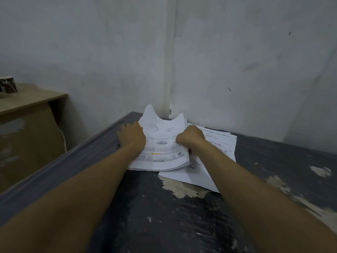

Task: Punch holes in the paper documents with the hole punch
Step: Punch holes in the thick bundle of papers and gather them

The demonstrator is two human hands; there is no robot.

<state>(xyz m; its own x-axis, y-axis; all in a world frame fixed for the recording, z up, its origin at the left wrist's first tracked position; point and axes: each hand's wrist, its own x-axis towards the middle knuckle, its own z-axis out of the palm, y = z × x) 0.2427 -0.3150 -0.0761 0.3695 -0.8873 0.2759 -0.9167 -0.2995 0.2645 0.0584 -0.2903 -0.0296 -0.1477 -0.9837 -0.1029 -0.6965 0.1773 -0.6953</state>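
Observation:
A thick stack of printed paper documents lies at the far end of the dark table, its far edge bent upward toward the wall corner. My left hand grips the stack's left side, fingers tucked behind the curled sheets. My right hand is curled into a fist on the stack's right side and seems to hold the pages there. A second pile of papers lies underneath and to the right. No hole punch is visible; it may be hidden behind the hands or papers.
The table's dark surface is scuffed, with pale worn patches in front of the papers. White walls meet in a corner just behind the stack. A wooden desk stands lower at the left, with a small object on it.

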